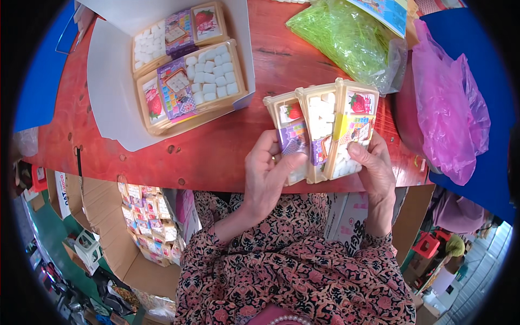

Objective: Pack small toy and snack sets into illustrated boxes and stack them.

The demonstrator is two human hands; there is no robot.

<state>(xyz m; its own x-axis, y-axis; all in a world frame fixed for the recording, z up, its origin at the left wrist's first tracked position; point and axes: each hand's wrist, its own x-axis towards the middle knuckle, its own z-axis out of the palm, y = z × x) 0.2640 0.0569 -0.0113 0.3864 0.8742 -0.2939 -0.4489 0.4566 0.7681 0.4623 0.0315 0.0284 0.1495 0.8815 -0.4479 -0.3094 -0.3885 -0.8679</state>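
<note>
Between my two hands, above the table's front edge, is a fanned bunch of marshmallow packs. These are clear-topped tan trays with white marshmallows, strawberry pictures and purple or yellow printed bands. My left hand is closed round the left side of the bunch, its thumb across the front. My right hand grips the right side, thumb on the front pack with the yellow band. Fingers behind the packs are partly hidden. To the left stands an open white box with similar packs lying in it.
The red wooden table carries a clear bag of green shredded filler at the back right. A pink plastic bag hangs at the right edge. Below left, a cardboard carton holds many more packs.
</note>
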